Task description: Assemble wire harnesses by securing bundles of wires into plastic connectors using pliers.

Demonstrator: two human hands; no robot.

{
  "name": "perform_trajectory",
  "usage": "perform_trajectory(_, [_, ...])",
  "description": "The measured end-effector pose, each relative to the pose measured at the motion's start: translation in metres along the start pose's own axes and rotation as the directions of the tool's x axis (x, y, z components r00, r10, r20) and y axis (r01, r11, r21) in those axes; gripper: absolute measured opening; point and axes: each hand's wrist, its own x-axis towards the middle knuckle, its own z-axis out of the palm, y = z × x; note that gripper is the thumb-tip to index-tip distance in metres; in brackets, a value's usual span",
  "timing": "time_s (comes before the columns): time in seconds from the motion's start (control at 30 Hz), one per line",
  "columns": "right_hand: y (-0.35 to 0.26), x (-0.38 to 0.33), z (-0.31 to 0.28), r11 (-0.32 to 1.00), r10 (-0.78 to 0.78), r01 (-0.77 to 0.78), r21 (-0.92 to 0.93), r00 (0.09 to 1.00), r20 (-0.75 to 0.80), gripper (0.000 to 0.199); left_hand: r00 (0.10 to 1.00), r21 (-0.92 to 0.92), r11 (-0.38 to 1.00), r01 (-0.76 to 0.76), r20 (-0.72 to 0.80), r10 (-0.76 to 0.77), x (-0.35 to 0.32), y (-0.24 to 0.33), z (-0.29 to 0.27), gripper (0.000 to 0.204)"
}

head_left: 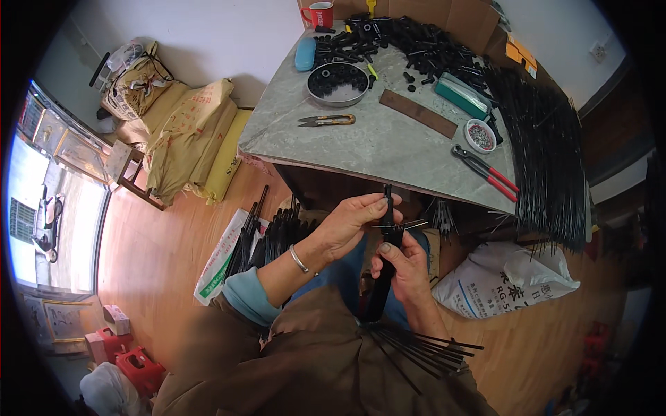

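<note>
Held a slim black umbrella-like frame point(381, 291) in both bare hands, nearly upright, below the near edge of a grey tabletop point(388, 152). Pinched its narrow upper end between thumb and fingers of the left hand point(354, 223). Wrapped the fingers of the right hand point(408, 267) around the thicker part just below, thumb pressed to the near face. Showed thin pieces point(414, 224) jutting sideways between the hands, and thin black rods point(423, 350) fanned out lower down, over a brown garment point(312, 360). Could not tell exactly where those rods met the frame. Wore a silver bracelet point(299, 258) on the left wrist, below a teal cuff point(250, 297).

Had on the tabletop, toward the left, a round metal tray point(338, 103) of black round parts point(347, 80), with snips point(327, 120) just in front. Had farther right a flat brown bar point(417, 114), a white bowl point(481, 150) of small bits point(479, 135) and red-handled pincers point(497, 186). Had behind these a teal box point(461, 100), a heap of black parts point(444, 48), a light blue case point(305, 54) and a red mug point(319, 15); along the right side, a thick spread of dark strands point(548, 152). Had on the wooden floor point(146, 243) a bundle of black lengths point(281, 232) to the left and a white sack point(499, 281) to the right.
</note>
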Motion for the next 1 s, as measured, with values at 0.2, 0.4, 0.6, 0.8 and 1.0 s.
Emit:
perform_trajectory(0.2, [0.004, -0.001, -0.001, 1.0, -0.005, 0.006, 0.018, 0.999, -0.035, 0.017, 0.99, 0.631, 0.776, 0.023, -0.123, 0.071, -0.019, 0.007, 0.009, 0.03])
perform_trajectory(0.4, [-0.009, -0.004, -0.008, 0.851, -0.127, 0.099, -0.516, 0.992, -0.018, 0.018, 0.974, 0.463, 0.883, -0.076, -0.154, 0.165, -0.033, -0.009, 0.016, 0.025])
perform_trajectory(0.6, [-0.035, 0.005, -0.022, 0.773, 0.113, -0.004, -0.634, 0.985, 0.132, 0.018, 0.987, 0.377, 0.922, -0.091, -0.088, 0.134, -0.03, -0.012, 0.012, 0.03])
perform_trajectory(0.8, [-0.014, 0.015, -0.041, 0.939, 0.144, -0.074, -0.335, 0.971, 0.19, 0.019, 0.989, 0.291, 0.951, -0.106, -0.064, 0.13, -0.031, -0.018, 0.015, 0.034])
perform_trajectory(1.0, [0.001, 0.023, -0.058, 0.988, 0.153, -0.144, -0.052, 0.902, 0.404, 0.021, 0.986, 0.329, 0.932, -0.155, -0.013, 0.168, -0.029, -0.023, 0.025, 0.03])
